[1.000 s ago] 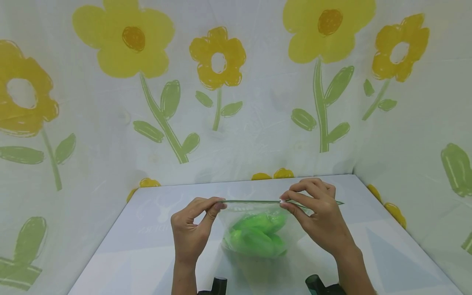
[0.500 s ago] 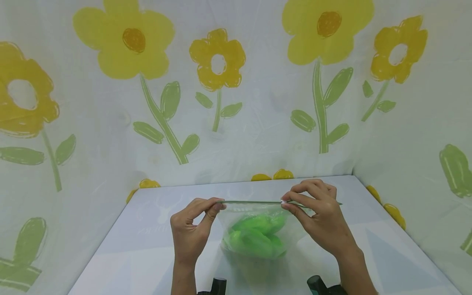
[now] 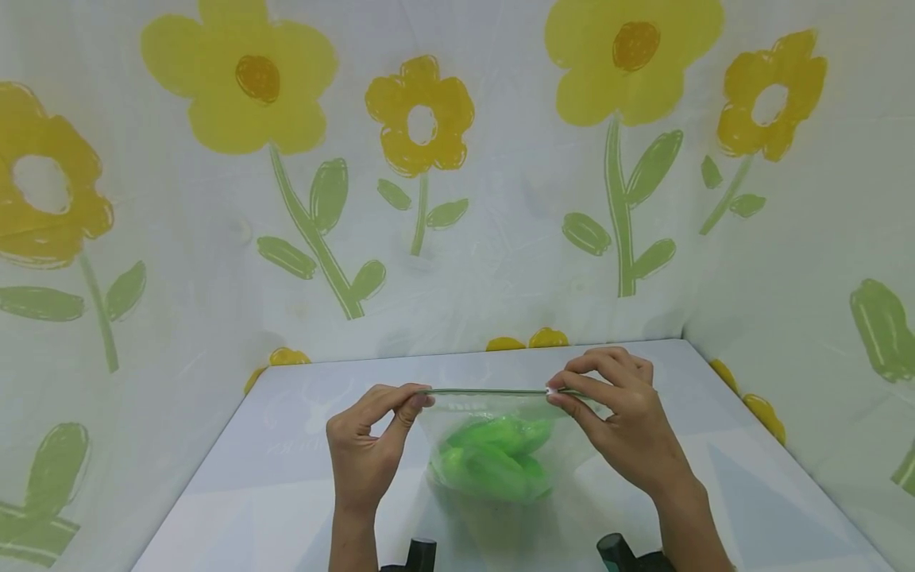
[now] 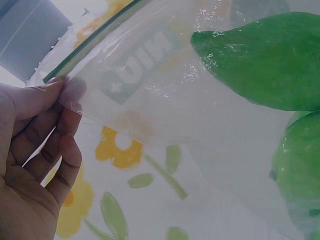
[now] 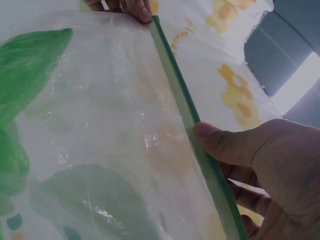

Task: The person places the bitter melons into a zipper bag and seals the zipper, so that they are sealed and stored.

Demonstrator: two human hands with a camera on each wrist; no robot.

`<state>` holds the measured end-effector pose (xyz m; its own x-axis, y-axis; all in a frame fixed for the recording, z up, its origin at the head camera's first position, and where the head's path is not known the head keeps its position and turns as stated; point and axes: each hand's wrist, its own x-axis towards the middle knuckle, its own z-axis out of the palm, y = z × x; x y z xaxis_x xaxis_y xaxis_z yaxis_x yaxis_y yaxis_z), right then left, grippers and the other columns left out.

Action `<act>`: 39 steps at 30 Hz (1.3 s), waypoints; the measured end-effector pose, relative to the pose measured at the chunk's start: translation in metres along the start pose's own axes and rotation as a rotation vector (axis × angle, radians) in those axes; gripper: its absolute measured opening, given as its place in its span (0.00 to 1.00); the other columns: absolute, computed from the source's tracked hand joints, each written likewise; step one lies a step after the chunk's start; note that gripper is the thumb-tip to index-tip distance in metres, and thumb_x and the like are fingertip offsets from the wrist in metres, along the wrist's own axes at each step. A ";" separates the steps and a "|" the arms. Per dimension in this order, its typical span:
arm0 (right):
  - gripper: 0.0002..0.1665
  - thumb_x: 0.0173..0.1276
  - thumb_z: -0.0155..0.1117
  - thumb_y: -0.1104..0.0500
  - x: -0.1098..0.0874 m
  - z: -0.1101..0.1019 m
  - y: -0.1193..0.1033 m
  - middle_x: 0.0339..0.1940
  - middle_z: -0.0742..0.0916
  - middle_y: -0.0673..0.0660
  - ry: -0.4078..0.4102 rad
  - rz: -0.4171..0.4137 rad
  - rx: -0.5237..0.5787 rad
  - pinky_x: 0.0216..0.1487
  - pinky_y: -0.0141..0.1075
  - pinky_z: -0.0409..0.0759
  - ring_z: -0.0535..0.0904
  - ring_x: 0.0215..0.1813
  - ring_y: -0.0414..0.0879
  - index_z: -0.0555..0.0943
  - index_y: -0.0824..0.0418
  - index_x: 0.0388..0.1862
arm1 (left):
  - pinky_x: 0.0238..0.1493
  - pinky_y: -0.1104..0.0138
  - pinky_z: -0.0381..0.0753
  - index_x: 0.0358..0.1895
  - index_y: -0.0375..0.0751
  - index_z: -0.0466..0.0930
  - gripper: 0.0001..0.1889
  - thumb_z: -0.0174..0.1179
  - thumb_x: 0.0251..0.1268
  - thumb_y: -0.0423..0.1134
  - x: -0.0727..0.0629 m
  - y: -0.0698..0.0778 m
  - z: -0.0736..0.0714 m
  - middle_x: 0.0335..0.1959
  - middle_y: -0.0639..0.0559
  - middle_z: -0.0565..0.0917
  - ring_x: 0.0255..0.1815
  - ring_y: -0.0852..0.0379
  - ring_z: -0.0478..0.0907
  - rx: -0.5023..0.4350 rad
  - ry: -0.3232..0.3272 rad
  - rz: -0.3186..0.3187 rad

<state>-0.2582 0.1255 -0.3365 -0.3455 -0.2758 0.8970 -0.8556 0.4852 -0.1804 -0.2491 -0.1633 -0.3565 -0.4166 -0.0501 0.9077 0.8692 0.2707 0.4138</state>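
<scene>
A clear zip bag [image 3: 457,408] with a green zip strip [image 3: 486,391] hangs stretched between both hands. Several smooth green fruits [image 3: 492,470], shaped like mangoes, lie inside it. My left hand [image 3: 366,446] pinches the left end of the strip between thumb and fingers; the left wrist view shows the thumb [image 4: 40,97] at that corner. Farther right along the strip, my right hand [image 3: 623,425] pinches it at a small white slider [image 3: 549,391], mostly covered by the fingertips. From the right wrist view, the thumb [image 5: 212,137] presses on the green strip.
Below the bag lies a pale table [image 3: 236,477] with faint blue shapes. White cloth walls [image 3: 500,262] printed with yellow flowers enclose it at the back and sides. Dark wrist-camera mounts [image 3: 422,554] show at the bottom edge.
The right fingertips and white slider have shifted slightly right along the strip. The left hand has drifted a little left, and both grips stay as they were.
</scene>
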 end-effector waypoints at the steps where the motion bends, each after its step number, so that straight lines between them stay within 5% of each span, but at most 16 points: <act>1: 0.21 0.73 0.61 0.42 0.000 0.000 0.000 0.38 0.84 0.47 -0.001 0.001 -0.002 0.50 0.51 0.58 0.76 0.51 0.51 0.90 0.55 0.37 | 0.33 0.74 0.77 0.39 0.31 0.88 0.15 0.67 0.49 0.13 0.000 0.000 0.000 0.28 0.45 0.87 0.26 0.57 0.80 0.001 0.000 -0.001; 31: 0.20 0.73 0.62 0.42 -0.005 -0.008 0.009 0.39 0.84 0.47 -0.025 0.014 0.007 0.53 0.51 0.61 0.76 0.51 0.51 0.89 0.56 0.38 | 0.34 0.75 0.77 0.38 0.30 0.88 0.15 0.66 0.49 0.12 0.002 0.000 -0.003 0.27 0.44 0.87 0.25 0.56 0.80 0.020 0.015 -0.009; 35: 0.09 0.65 0.74 0.53 -0.005 -0.010 0.009 0.40 0.84 0.47 -0.043 0.029 0.006 0.53 0.51 0.61 0.76 0.52 0.51 0.89 0.57 0.39 | 0.34 0.75 0.77 0.38 0.29 0.88 0.14 0.66 0.49 0.12 0.005 0.007 -0.002 0.27 0.44 0.87 0.25 0.56 0.80 0.022 0.014 -0.009; 39: 0.14 0.52 0.79 0.66 -0.005 -0.012 0.009 0.40 0.84 0.47 -0.060 0.045 0.004 0.53 0.51 0.61 0.76 0.52 0.50 0.89 0.57 0.39 | 0.34 0.75 0.77 0.37 0.28 0.87 0.13 0.65 0.49 0.12 0.010 0.018 -0.001 0.27 0.43 0.86 0.25 0.56 0.79 0.020 0.014 -0.008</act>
<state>-0.2590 0.1415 -0.3379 -0.4063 -0.3029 0.8621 -0.8399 0.4953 -0.2218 -0.2376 -0.1605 -0.3397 -0.4193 -0.0662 0.9055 0.8602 0.2899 0.4195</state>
